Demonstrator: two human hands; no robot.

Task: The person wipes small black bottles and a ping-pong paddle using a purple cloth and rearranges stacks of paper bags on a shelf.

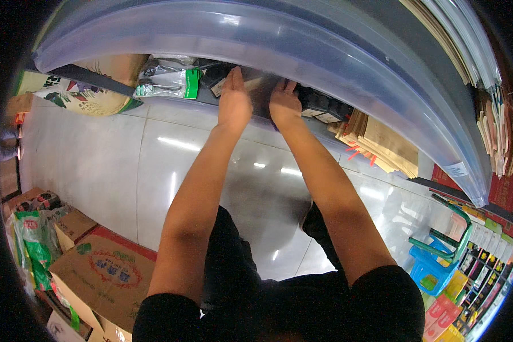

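Note:
Both my arms reach forward onto a dark shelf (263, 102) under a clear plastic shelf lip. My left hand (235, 100) is held upright with straight fingers, its back toward black packages (215, 77) with pale labels. To the right, my right hand (286, 103) has its fingers extended beside a row of black packages (320, 104); the lip partly hides its fingertips. Between the hands lies a bare strip of shelf, and neither hand is seen gripping anything.
Clear packs with a green label (191, 84) lie left of the hands, beyond them a large printed bag (94, 100). Brown paper bags (380, 141) are stacked at right. The clear lip (239, 30) arches overhead. Cardboard boxes (102, 278) stand behind left; a blue stool (431, 265) is at right.

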